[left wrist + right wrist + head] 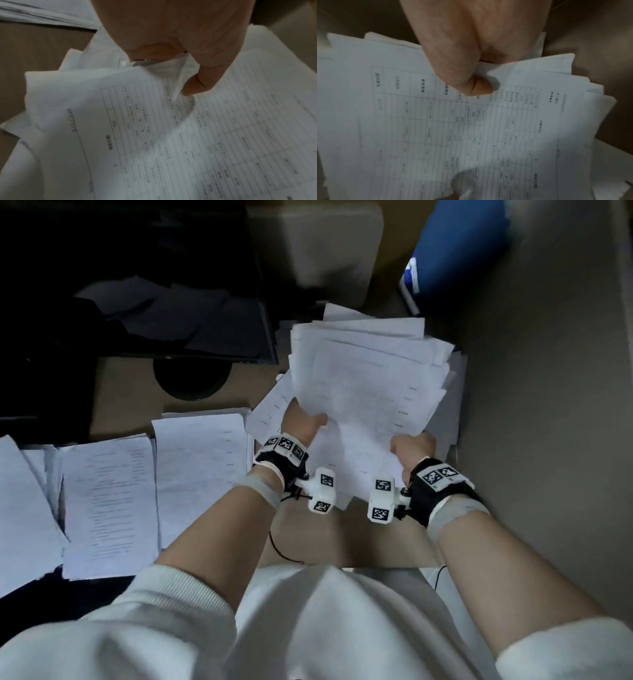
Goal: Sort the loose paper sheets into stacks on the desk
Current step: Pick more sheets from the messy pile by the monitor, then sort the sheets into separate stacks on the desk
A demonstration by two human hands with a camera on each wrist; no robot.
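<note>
**Both hands on a fanned bundle of forms**

The person held a thick, uneven bundle of sheets (366,392) above the desk (130,402), its far edges splayed out like a fan. The left hand (303,424) gripped the bundle's near left edge, thumb (202,82) pressed on top of the printed form and the other fingers tucked beneath, out of sight. The right hand (412,451) gripped the near right corner the same way: thumb (471,88) curled down onto the top sheet, remaining fingers hidden under the paper. The top sheets carried ruled tables with small print, too blurred to read.

More loose sheets (454,405) lay on the desk beneath the bundle and showed past its right edge. To the left of the bundle sat a stack (202,474) with its edges fairly square; further left of that lay a second stack (109,505), and beyond it more paper (24,515) at the picture's edge. Behind the stacks, left of the bundle, stood a dark monitor (164,320) on a round black base (191,378). A blue object (455,251) stood beyond the bundle to the right. Both wrists wore black bands with white marker blocks (322,491).
</note>
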